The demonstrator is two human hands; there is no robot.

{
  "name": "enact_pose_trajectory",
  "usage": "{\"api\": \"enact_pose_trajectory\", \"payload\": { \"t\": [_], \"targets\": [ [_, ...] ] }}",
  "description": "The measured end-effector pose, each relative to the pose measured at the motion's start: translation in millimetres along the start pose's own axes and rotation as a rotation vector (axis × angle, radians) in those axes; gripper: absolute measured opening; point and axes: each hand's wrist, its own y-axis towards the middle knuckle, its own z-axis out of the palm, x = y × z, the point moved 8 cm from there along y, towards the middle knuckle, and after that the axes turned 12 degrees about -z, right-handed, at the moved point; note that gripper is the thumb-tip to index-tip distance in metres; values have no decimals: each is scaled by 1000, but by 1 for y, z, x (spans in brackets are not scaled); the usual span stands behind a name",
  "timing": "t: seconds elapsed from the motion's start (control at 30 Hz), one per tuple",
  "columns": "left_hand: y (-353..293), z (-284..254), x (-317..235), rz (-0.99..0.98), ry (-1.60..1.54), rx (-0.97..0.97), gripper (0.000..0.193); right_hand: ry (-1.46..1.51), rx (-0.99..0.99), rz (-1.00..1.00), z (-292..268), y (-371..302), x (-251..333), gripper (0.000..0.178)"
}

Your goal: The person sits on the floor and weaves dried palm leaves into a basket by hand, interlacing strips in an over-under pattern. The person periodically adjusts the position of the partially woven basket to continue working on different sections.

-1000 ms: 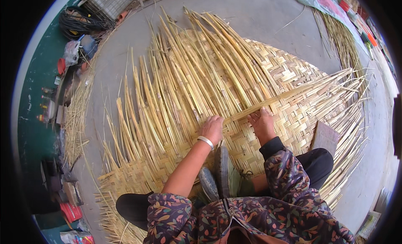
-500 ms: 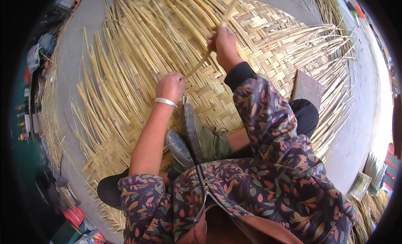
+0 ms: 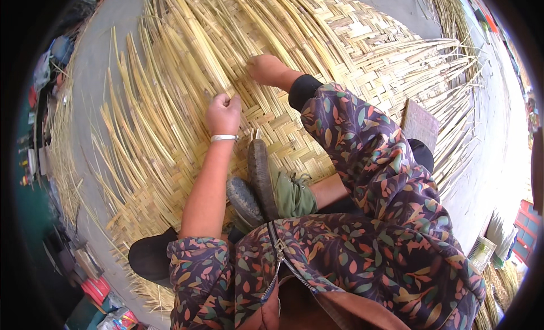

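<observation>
A woven mat of flat split-cane strips [image 3: 283, 126] lies under me, its loose strip ends [image 3: 187, 52] fanning away at the far left. My left hand [image 3: 224, 115], with a silver bangle at the wrist, is closed at the near ends of several strips, some of them blurred by motion. To its right and a little farther off, my right hand [image 3: 267, 70] is closed low over the strips, its fingertips turned left. What its fingers grip is hidden. Both hands are apart, beyond my shoes [image 3: 258, 180], which rest on the mat.
A small wooden board [image 3: 419, 125] lies on the mat at the right. More loose ends [image 3: 436, 63] spread beyond it. Cane bundles [image 3: 447, 12] lie at the far right, with thin scraps [image 3: 62, 154] along the left. A tin can [image 3: 481, 253] stands at the lower right.
My right hand has come left and down toward the strips. The single strip stretched between both hands no longer shows there. My left hand has shifted slightly left, and strips near it have moved.
</observation>
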Motion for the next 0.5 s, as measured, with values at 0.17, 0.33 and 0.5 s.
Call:
{"api": "enact_pose_trajectory", "payload": {
  "t": [0.17,0.33,0.5],
  "targets": [
    [7,6,17,-148,-209,111,29,-24,101,62,13,12,6,36],
    [-4,0,4,-219,-352,176,27,82,316,152,27,21,11,47],
    [-4,-1,7,-220,-366,195,26,313,387,168,44,25,-3,47]
  ]
}}
